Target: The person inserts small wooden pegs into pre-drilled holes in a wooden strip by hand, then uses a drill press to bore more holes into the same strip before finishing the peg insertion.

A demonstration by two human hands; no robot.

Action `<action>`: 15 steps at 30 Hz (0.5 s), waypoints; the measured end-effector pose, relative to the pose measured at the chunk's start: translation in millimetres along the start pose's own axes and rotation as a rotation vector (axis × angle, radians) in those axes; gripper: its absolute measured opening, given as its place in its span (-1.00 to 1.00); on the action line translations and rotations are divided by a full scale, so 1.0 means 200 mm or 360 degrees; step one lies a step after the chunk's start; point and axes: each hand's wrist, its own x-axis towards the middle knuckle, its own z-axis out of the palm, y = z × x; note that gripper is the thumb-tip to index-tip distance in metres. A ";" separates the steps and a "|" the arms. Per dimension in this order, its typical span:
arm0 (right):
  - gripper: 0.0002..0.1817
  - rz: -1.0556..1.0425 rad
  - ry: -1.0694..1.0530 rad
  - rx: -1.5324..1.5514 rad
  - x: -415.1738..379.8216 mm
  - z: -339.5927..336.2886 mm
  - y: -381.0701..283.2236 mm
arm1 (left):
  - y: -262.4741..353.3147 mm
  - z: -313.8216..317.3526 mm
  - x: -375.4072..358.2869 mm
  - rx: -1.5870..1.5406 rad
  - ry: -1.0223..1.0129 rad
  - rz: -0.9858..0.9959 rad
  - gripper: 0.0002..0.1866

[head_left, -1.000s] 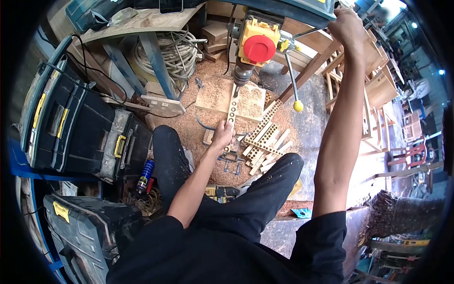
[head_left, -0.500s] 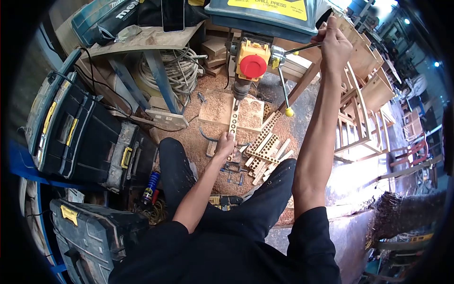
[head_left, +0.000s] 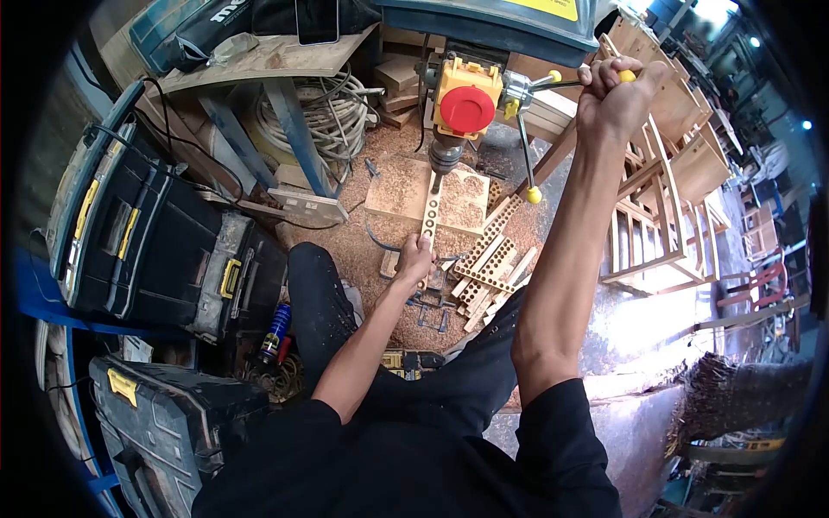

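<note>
My left hand (head_left: 415, 259) grips the near end of a narrow wooden strip (head_left: 430, 217) with a row of round holes. The strip lies on a wooden board (head_left: 393, 203) strewn with shavings, under the drill chuck (head_left: 444, 156). The bit reaches down to the far part of the strip; whether it is in the wood I cannot tell. At the upper right, my right hand (head_left: 615, 99) is closed around a yellow-knobbed feed lever of the drill press (head_left: 467, 109).
Several drilled strips (head_left: 488, 268) are heaped right of the board. Black tool cases (head_left: 155, 250) stand at the left. A coiled cable (head_left: 315, 129) hangs beneath a side table (head_left: 268, 65). A wooden frame (head_left: 661, 216) stands at the right, and a spray can (head_left: 276, 330) by my left leg.
My right hand has shifted slightly right and down with the lever, and its yellow knob now shows. The chuck sits a little differently over the strip. The whole view has shifted slightly.
</note>
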 end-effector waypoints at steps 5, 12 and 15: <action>-0.42 -0.0122 -0.0070 0.0116 -0.07 -0.02 0.01 | 0.01 0.00 0.01 0.0004 0.0036 0.0003 -0.71; -0.43 -0.0118 -0.0166 0.0235 -0.20 -0.04 -0.02 | -0.01 0.00 0.02 0.0004 0.0027 0.0024 -0.73; -0.45 -0.0171 -0.0217 0.0217 -0.28 -0.09 0.00 | -0.02 0.00 0.02 -0.0064 0.0021 -0.0001 -0.73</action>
